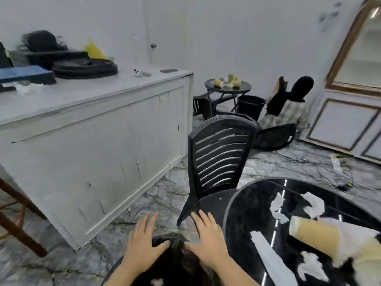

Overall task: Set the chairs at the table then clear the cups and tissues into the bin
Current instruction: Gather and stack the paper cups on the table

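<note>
A black slatted chair (218, 162) is seen at twelve o'clock from both hands, pushed against the round black table (247, 205) at three o'clock. The left hand (142, 238) and right hand (208, 238) are spread flat, fingers apart, over a dark object (175, 250) below. A paper cup (313, 232) and tissues (313, 205) lie on the table.

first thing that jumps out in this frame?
The black slatted chair upright mid-frame, its seat tucked against the glossy round black table at lower right, which is littered with white tissues and a toppled tan paper cup. Both hands, left hand and right hand, spread open at bottom centre.
</note>
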Demonstrator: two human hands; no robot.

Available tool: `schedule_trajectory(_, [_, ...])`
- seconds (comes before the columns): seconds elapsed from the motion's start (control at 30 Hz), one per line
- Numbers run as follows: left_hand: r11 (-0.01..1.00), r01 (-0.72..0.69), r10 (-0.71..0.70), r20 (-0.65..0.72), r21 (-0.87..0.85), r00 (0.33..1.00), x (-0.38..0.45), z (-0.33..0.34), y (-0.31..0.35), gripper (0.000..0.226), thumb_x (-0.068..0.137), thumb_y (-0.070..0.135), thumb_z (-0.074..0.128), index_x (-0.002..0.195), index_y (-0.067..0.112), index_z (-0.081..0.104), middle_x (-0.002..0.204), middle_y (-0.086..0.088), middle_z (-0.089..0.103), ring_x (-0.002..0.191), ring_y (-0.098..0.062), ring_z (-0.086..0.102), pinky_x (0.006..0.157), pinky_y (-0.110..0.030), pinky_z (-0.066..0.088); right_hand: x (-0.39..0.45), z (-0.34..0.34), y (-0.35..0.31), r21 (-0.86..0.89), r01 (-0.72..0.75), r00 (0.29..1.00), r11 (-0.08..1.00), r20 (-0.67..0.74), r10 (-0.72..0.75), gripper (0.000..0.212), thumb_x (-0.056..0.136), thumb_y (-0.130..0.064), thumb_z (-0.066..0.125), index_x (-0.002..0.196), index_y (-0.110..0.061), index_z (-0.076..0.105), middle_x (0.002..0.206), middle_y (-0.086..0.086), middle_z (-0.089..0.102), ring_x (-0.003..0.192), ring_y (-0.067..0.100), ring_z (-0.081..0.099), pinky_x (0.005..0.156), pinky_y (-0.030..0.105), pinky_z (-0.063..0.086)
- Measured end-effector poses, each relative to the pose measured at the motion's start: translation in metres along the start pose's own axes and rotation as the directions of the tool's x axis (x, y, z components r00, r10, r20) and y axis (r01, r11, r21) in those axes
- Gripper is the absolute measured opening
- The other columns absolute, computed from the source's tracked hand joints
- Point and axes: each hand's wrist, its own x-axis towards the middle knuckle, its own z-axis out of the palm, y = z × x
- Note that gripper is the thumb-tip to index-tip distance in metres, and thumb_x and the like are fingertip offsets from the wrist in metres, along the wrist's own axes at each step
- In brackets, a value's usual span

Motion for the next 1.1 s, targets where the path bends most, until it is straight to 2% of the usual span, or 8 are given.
schedule_trajectory(0.27, [0.941, -0.339, 0.338, 0.033, 0.01, 0.94, 0.046, 0.008, 0.13, 0.098, 0.059, 0.077, 0.03, 0.144, 0.038, 0.004, 0.157, 0.003, 0.003, 0.144, -0.021, 0.004, 0.117, -0.046, 0.011, -0.044, -0.101, 0.082, 0.063, -0.164, 0.943, 0.984, -0.285, 0.175, 0.08, 0.081, -0.052, 0.055, 0.145, -0.035, 0.01, 0.157, -0.008, 0.001, 0.143, 0.018, -0.008, 0.116, 0.042, 0.006])
schedule_trajectory(0.53, [0.824, -0.567, 0.557, 0.205, -0.013, 0.805, 0.058, 0.062, 0.278, 0.106, 0.053, 0.078, 0.042, 0.142, 0.041, -0.002, 0.157, 0.004, -0.002, 0.143, -0.017, 0.0, 0.116, -0.04, 0.008, -0.105, -0.181, 0.202, 0.129, -0.351, 0.816, 0.927, -0.443, 0.37, 0.079, 0.081, -0.052, 0.056, 0.144, -0.034, 0.013, 0.156, -0.009, 0.005, 0.143, 0.017, -0.003, 0.116, 0.039, 0.013])
schedule_trajectory(0.63, [0.786, -0.618, 0.595, 0.281, -0.009, 0.753, 0.057, 0.082, 0.324, 0.113, 0.049, 0.084, 0.05, 0.14, 0.044, -0.005, 0.156, 0.007, -0.006, 0.144, -0.017, -0.003, 0.116, -0.043, 0.008, -0.128, -0.2, 0.248, 0.189, -0.397, 0.77, 0.898, -0.463, 0.439, 0.079, 0.082, -0.051, 0.056, 0.145, -0.034, 0.012, 0.156, -0.008, 0.004, 0.143, 0.018, -0.004, 0.117, 0.039, 0.012])
schedule_trajectory(0.7, [0.762, -0.647, 0.621, 0.298, -0.015, 0.725, 0.057, 0.098, 0.347, 0.103, 0.063, 0.071, 0.059, 0.139, 0.045, -0.005, 0.156, 0.007, -0.007, 0.144, -0.018, -0.003, 0.115, -0.045, 0.008, -0.142, -0.204, 0.276, 0.222, -0.414, 0.746, 0.883, -0.473, 0.469, 0.07, 0.086, -0.047, 0.052, 0.144, -0.034, 0.014, 0.157, -0.007, 0.004, 0.144, 0.018, -0.003, 0.117, 0.038, 0.011])
schedule_trajectory(0.77, [0.756, -0.655, 0.627, 0.308, -0.018, 0.716, 0.056, 0.114, 0.365, 0.102, 0.067, 0.062, 0.063, 0.141, 0.043, -0.005, 0.156, 0.008, -0.004, 0.144, -0.018, -0.003, 0.115, -0.046, 0.008, -0.156, -0.204, 0.3, 0.229, -0.444, 0.727, 0.866, -0.473, 0.498, 0.062, 0.091, -0.039, 0.047, 0.144, -0.033, 0.014, 0.157, -0.005, 0.005, 0.144, 0.02, -0.001, 0.116, 0.036, 0.014])
schedule_trajectory(0.9, [0.771, -0.637, 0.606, 0.325, -0.015, 0.726, 0.053, 0.135, 0.385, 0.113, 0.056, 0.062, 0.066, 0.143, 0.04, -0.003, 0.154, 0.012, 0.005, 0.144, -0.016, -0.002, 0.117, -0.04, 0.01, -0.172, -0.195, 0.33, 0.261, -0.505, 0.682, 0.822, -0.463, 0.566, 0.058, 0.093, -0.032, 0.044, 0.144, -0.027, 0.018, 0.155, -0.002, 0.015, 0.142, 0.016, 0.012, 0.113, 0.027, 0.018])
schedule_trajectory(1.03, [0.775, -0.632, 0.588, 0.392, -0.02, 0.708, 0.066, 0.157, 0.391, 0.113, 0.041, 0.088, 0.046, 0.127, 0.059, -0.021, 0.155, 0.012, 0.009, 0.142, -0.007, 0.01, 0.116, -0.029, 0.011, -0.17, -0.183, 0.344, 0.366, -0.511, 0.665, 0.778, -0.405, 0.627, 0.052, 0.091, -0.029, 0.048, 0.139, -0.023, 0.032, 0.147, -0.004, 0.03, 0.135, 0.01, 0.026, 0.106, 0.022, 0.028])
schedule_trajectory(1.1, [0.772, -0.63, 0.596, 0.439, -0.083, 0.673, 0.073, 0.164, 0.389, 0.108, 0.046, 0.088, 0.046, 0.13, 0.059, -0.016, 0.153, 0.017, 0.008, 0.141, -0.007, 0.01, 0.115, -0.025, 0.011, -0.163, -0.181, 0.346, 0.398, -0.505, 0.671, 0.766, -0.377, 0.638, 0.045, 0.091, -0.025, 0.047, 0.135, -0.021, 0.038, 0.141, -0.003, 0.039, 0.129, 0.011, 0.034, 0.103, 0.021, 0.031])
